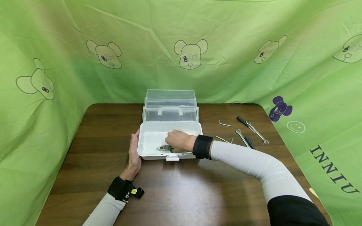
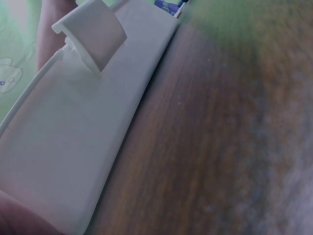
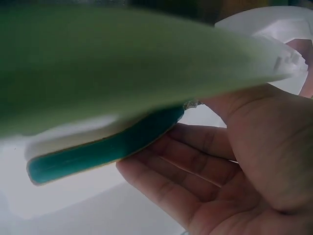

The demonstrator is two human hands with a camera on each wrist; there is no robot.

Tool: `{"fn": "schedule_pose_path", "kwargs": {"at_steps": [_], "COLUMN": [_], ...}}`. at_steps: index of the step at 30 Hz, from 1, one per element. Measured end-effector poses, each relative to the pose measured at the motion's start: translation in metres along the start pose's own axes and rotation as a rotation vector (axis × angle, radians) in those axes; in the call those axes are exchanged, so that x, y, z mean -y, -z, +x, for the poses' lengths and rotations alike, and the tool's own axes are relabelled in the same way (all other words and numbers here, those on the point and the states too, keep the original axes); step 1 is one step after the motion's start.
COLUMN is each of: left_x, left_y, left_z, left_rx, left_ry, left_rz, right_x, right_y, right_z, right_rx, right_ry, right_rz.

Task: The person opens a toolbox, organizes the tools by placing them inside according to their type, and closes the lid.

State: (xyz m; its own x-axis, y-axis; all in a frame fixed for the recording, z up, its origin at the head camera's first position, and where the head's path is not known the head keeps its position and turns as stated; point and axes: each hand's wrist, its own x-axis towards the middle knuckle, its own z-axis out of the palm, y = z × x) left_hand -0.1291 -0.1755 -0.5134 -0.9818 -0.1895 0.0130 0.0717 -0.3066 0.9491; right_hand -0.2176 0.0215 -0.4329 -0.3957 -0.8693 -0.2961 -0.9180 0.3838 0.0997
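Observation:
A white toolbox [image 1: 150, 135] stands on the table with its clear lid raised at the back. My left hand [image 1: 134, 155] rests along the box's left side, fingers pointing away from me. Inside the box, my right hand [image 1: 180, 140] holds a pair of pliers [image 1: 163, 147] by the handle area, metal jaws pointing left. In the right wrist view, curled fingers lie against a green handle [image 3: 98, 152] close above the white floor. A blurred pale green shape hides the thumb's contact there. The front latch [image 2: 95, 34] hangs out in the left wrist view.
On the wooden table [image 1: 99, 150], right of the box, lie a wrench [image 1: 257, 131], another wrench [image 1: 241, 136], dark-handled tools [image 1: 241, 119] and a hex key [image 1: 225, 123]. The clear lid [image 1: 171, 116] with its handle stands up behind the box. A green curtain surrounds the table.

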Motion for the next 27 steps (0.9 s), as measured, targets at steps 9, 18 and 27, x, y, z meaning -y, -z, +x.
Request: {"fn": "schedule_pose_path", "kwargs": {"at_steps": [9, 18, 27], "left_x": [0.0001, 0.0018, 0.0013], "left_y": [-0.0006, -0.0001, -0.0001], "left_z": [-0.0009, -0.0007, -0.0005], "left_rx": [-0.002, 0.001, -0.002], "left_ry": [0.001, -0.005, -0.013], "left_rz": [0.004, -0.003, -0.008], "right_x": [0.0008, 0.0011, -0.0012], "right_y": [0.0001, 0.0003, 0.0054], "right_z": [-0.0001, 0.0001, -0.0029], "right_rx": [0.028, 0.055, 0.063], "right_ry": [-0.023, -0.041, -0.059], "right_rz": [0.007, 0.018, 0.062]}}
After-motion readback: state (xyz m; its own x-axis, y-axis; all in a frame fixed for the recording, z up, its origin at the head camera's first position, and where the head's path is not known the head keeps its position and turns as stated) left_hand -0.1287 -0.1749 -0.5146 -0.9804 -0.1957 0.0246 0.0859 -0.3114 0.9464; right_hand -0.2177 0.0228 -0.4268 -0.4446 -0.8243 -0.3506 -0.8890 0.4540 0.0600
